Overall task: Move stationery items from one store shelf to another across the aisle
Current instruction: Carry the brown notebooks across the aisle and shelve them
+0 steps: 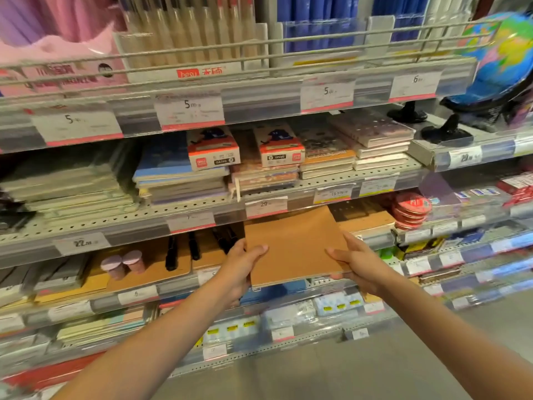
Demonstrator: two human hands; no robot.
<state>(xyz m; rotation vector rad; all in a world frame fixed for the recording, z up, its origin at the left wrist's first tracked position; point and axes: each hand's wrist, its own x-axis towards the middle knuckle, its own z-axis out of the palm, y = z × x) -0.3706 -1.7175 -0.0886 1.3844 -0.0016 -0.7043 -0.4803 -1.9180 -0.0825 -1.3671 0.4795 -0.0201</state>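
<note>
above the left hand (240,267), stacked notebooks (180,176) are carried on a perforated shelf (121,219).

A notebook (294,243) was held flat between the left hand (242,267) at its left edge and the right hand (356,262) at its right edge, in front of a shelf (184,287). Left of it on that shelf lay pens (171,254) on flat pads; stacked notebooks (184,174) sat one shelf above, a globe (501,53) far right

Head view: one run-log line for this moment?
left hand: grips brown kraft-paper notebook left edge | right hand: grips right edge | notebook: held level at the grey shelf's clear front rail
</note>
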